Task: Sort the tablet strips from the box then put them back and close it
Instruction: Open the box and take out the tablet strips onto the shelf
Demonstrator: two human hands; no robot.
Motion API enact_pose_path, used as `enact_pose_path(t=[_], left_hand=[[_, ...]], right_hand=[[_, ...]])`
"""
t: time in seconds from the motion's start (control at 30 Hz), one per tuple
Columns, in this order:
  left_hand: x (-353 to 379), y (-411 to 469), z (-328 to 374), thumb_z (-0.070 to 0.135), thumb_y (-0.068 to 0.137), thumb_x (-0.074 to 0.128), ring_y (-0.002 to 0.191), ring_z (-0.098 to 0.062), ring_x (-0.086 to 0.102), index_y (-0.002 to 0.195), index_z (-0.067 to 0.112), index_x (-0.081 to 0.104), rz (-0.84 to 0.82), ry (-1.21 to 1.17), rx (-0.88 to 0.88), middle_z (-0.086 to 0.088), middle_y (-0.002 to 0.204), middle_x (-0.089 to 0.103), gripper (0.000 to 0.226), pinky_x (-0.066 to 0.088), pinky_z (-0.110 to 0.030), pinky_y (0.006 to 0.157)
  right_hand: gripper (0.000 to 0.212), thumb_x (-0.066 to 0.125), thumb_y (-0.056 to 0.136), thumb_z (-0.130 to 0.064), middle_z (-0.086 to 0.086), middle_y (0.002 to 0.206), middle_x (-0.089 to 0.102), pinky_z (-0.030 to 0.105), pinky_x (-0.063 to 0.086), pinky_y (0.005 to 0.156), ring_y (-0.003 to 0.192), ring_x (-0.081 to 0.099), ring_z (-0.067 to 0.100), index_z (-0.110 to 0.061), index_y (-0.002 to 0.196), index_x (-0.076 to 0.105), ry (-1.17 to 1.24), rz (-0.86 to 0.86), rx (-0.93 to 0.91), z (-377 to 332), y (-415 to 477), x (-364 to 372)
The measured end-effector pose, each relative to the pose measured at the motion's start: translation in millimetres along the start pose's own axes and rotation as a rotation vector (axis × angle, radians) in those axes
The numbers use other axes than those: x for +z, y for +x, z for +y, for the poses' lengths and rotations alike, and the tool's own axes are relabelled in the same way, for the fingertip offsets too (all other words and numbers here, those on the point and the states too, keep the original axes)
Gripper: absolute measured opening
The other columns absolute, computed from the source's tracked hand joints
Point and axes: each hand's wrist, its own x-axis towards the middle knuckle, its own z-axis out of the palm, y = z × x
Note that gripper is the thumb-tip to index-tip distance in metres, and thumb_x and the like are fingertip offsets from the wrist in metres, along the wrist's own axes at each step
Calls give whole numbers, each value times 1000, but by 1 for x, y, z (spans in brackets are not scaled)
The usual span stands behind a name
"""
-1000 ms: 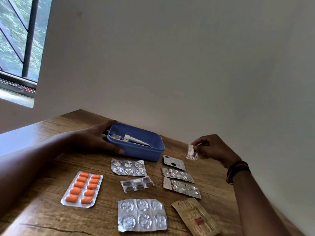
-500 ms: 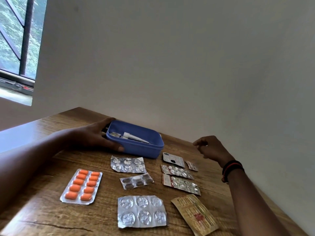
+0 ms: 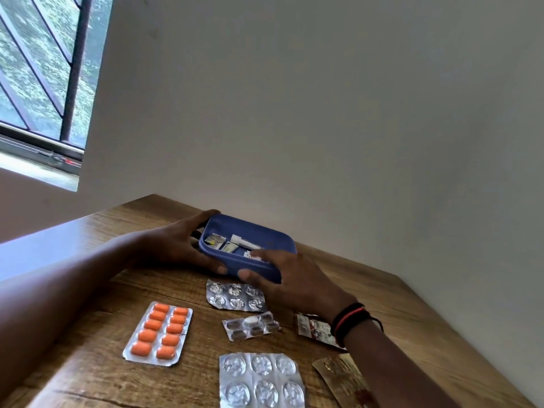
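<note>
The open blue box (image 3: 266,232) stands at the back of the wooden table (image 3: 88,372), with small packets and a white tube inside. My left hand (image 3: 176,245) grips its left end, thumb on the front wall. My right hand (image 3: 294,281) holds the front right rim, fingers reaching over into the box and thumb on the outer wall. In front of the box lie an orange tablet strip (image 3: 160,332), a silver strip (image 3: 232,295), a small dark-tablet strip (image 3: 251,325), a large silver strip (image 3: 260,381), a red-and-white strip (image 3: 312,328) and a golden sachet (image 3: 341,378). My right forearm hides other strips.
A plain wall (image 3: 323,113) rises right behind the table, close to the box. A barred window (image 3: 38,69) is at the upper left. The table's right edge runs diagonally past my right wrist, which wears a dark band (image 3: 350,319).
My right hand let go of a small strip on the table at the right, then moved left to the box's front rim. My left hand stayed on the box.
</note>
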Motion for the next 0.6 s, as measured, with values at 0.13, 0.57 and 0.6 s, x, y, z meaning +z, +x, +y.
enact_pose_path(t=[0.13, 0.57, 0.6], left_hand=[[1, -1, 2, 61, 43, 90, 129, -14, 50, 149, 38, 25, 6, 4, 6, 11, 140, 51, 126, 46, -45, 108], [2, -3, 7, 59, 48, 88, 128, -15, 49, 147, 37, 28, 15, 19, 7, 10, 142, 49, 118, 45, -38, 105], [2, -3, 7, 58, 49, 88, 128, -15, 49, 147, 37, 28, 17, 14, 11, 10, 142, 49, 117, 45, -38, 105]], right_hand=[[66, 46, 79, -78, -7, 114, 61, 39, 49, 88, 95, 58, 11, -34, 129, 52, -57, -40, -28, 2, -1, -2], [37, 69, 83, -47, -3, 106, 64, 24, 45, 76, 91, 57, 9, -21, 110, 63, 163, 30, -35, 5, 1, -5], [37, 68, 83, -48, -3, 103, 65, 26, 46, 75, 88, 58, 9, -21, 108, 64, 181, 14, -23, 5, 1, -5]])
